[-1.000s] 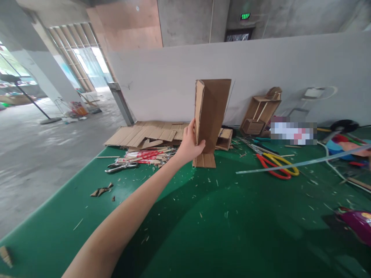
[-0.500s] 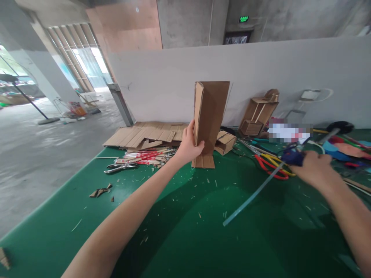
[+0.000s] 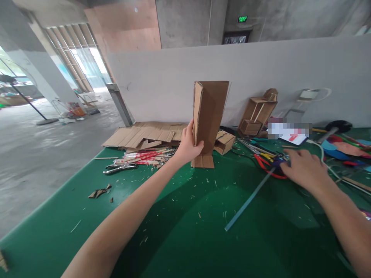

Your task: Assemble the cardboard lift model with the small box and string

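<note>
An upright folded cardboard piece (image 3: 213,112) stands on the green table (image 3: 174,216), with a short flap at its base. My left hand (image 3: 189,144) grips its left edge, thumb in front and fingers behind. At the right, my right hand (image 3: 304,168) is over a dark blue tool, probably a glue gun, from which a translucent glue stick (image 3: 249,200) sticks out toward the table's front. Whether the fingers still grip this tool is hard to make out. Pliers with red handles (image 3: 268,170) lie beside it.
Flat cardboard sheets (image 3: 156,133), wrapped sticks (image 3: 147,156) and metal pliers (image 3: 120,168) lie at the left. A small cardboard box (image 3: 224,142) is behind the upright piece. A larger cardboard structure (image 3: 256,114) leans on the wall. A phone (image 3: 290,135) and a white cable are at the right.
My right hand has moved slightly left and down with the dark blue tool, uncovering more of the phone and cable. My left hand and the cardboard piece have stayed in place.
</note>
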